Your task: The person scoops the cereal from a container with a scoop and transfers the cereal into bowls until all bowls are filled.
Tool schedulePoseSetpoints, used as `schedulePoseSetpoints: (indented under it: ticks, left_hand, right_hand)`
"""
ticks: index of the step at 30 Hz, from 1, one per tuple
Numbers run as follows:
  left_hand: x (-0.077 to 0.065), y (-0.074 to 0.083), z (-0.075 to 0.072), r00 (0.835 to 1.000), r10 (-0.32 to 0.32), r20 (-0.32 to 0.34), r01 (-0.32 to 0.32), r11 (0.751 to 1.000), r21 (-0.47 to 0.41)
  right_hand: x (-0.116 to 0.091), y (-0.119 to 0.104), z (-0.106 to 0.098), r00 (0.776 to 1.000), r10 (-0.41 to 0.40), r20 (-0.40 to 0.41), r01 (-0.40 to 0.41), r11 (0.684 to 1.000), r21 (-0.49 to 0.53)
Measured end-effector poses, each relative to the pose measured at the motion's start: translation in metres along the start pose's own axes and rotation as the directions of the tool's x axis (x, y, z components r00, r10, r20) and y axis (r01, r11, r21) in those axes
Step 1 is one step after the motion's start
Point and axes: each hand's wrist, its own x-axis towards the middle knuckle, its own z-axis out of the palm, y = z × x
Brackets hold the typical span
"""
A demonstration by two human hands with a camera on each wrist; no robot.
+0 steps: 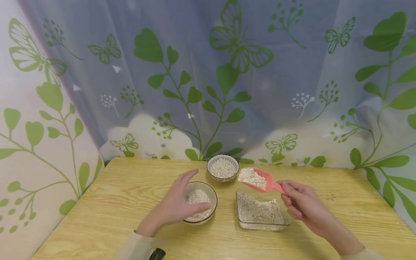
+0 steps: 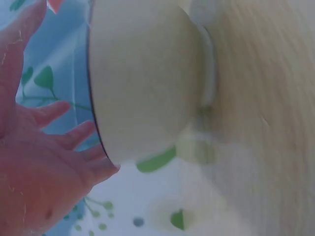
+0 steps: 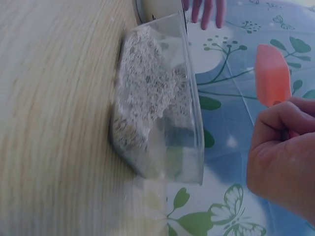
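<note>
My right hand (image 1: 303, 207) grips the handle of a pink scoop (image 1: 268, 179), heaped with pale oat flakes (image 1: 251, 177). The scoop is up in the air above the far side of a clear glass dish (image 1: 263, 226), which holds more oats banked along its back and left. My left hand (image 1: 178, 202) spreads its fingers and thumb over the left part of a cream bowl (image 1: 212, 207) with a dark rim and oats inside. In the left wrist view, its fingers (image 2: 74, 132) are extended at the rim of the bowl (image 2: 142, 83).
Behind, a smaller patterned bowl (image 1: 223, 178) full of oats stands near the back edge of the wooden table (image 1: 130, 191). A curtain (image 1: 195, 90) printed with leaves and butterflies hangs behind the table and along its left. A dark band (image 1: 157, 254) sits at my left wrist.
</note>
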Motion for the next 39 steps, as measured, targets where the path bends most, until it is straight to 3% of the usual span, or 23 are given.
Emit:
schedulePoseSetpoints:
  ticks: [10,19,31,33,35,36,39]
  left_hand:
    - [-0.01,-0.028,-0.002,0.996,-0.069,0.057,0.067,0.997,0.039]
    - [-0.013,-0.034,0.001,0.988,-0.091,0.128,0.087,0.996,0.035]
    - [-0.012,-0.037,0.002,0.986,-0.084,0.146,0.076,0.995,0.061]
    - [-0.012,-0.037,0.003,0.986,-0.084,0.143,0.075,0.995,0.062]
    - [-0.012,-0.038,0.003,0.986,-0.084,0.141,0.076,0.995,0.062]
    - [-0.012,-0.038,0.003,0.987,-0.084,0.139,0.076,0.995,0.064]
    - [-0.012,-0.039,0.004,0.988,-0.08,0.131,0.073,0.996,0.058]
  right_hand:
    - [0.015,-0.008,0.031,0.995,0.031,-0.097,-0.042,0.992,-0.117]
    - [0.031,-0.006,0.066,0.991,0.047,-0.122,-0.072,0.975,-0.21]
    - [0.052,0.007,0.107,0.992,-0.049,-0.114,0.005,0.934,-0.356]
    - [0.055,0.012,0.113,0.988,-0.105,-0.111,0.048,0.904,-0.425]
    - [0.057,0.016,0.118,0.98,-0.172,-0.103,0.097,0.854,-0.511]
    - [0.058,0.019,0.12,0.972,-0.214,-0.097,0.124,0.817,-0.563]
    - [0.059,0.025,0.126,0.932,-0.362,-0.016,0.244,0.66,-0.71]
